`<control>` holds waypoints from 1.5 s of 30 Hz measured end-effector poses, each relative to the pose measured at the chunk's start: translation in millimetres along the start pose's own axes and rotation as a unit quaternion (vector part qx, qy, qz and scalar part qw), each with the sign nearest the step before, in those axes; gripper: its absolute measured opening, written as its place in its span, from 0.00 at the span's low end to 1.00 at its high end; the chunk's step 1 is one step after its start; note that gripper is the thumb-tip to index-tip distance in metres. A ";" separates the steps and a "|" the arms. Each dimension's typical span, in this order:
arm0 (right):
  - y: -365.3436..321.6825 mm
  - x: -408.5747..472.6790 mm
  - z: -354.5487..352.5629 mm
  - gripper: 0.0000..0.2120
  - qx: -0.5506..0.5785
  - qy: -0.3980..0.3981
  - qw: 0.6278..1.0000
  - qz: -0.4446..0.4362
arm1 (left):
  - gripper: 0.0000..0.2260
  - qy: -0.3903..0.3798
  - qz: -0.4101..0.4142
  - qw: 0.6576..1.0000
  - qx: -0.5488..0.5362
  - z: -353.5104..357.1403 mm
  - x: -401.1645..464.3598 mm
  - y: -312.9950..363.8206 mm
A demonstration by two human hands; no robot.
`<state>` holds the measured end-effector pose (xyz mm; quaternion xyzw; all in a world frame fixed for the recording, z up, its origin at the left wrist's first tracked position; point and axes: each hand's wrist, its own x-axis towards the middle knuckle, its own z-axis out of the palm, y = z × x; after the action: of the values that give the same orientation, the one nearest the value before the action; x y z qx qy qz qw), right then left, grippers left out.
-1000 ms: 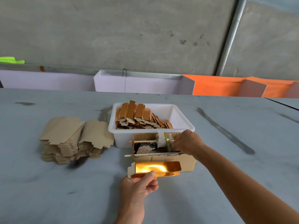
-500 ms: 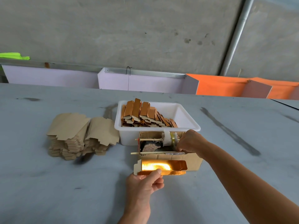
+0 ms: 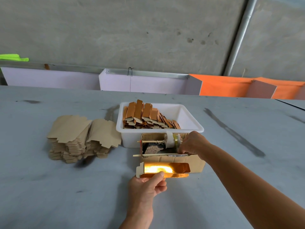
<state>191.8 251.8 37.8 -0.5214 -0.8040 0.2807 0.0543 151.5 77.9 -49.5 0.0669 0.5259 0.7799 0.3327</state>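
1. Pinching the gold carton (image 3: 166,169) along its near long side, the left grip (image 3: 145,187) has its thumb on top and its fingers curled underneath.
2. The carton is an open, flat-folded piece. Its shiny inside faces up and catches a bright glare, and a pale card tab shows at its left end.
3. It is held about midway along the worktop (image 3: 49,195), a little back from the near edge, just in front of the cardboard box (image 3: 196,164).
4. The right grip (image 3: 193,143) comes in from the right edge, with its forearm slanting over the worktop. Its fingers bend down into the open top of the box beside the tape roll (image 3: 171,140).
5. The fingertips are hidden behind the knuckles, so I cannot tell whether this grip is closed on anything.
6. Two thin wooden sticks (image 3: 151,141) cross the box and poke out at its left side. The farther one carries the roll.
7. The box's far side sits against the near wall of the white tub (image 3: 189,119).
8. Inside the tub, folded copper cartons (image 3: 148,116) stand packed on edge toward its left wall.
9. A stack of brown card blanks (image 3: 82,138) lies flat just left of the tub, toward the left edge.
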 end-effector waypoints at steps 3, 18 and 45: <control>-3.2 -1.8 -1.6 0.21 0.031 -0.019 0.999 0.010 | 0.04 0.001 0.004 1.000 -0.006 1.6 0.7 0.4; -22.8 -25.2 -21.3 0.02 0.149 -0.079 0.984 0.062 | 0.05 0.036 0.050 0.998 0.024 9.4 6.1 -5.5; 20.0 -77.5 -0.4 0.06 0.372 -0.050 0.923 0.083 | 0.04 0.064 0.031 0.995 0.072 17.0 6.8 -4.3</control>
<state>243.0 190.5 43.9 -0.5136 -0.5972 0.5890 0.1809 156.0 96.1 -47.5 0.0567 0.5984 0.7527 0.2687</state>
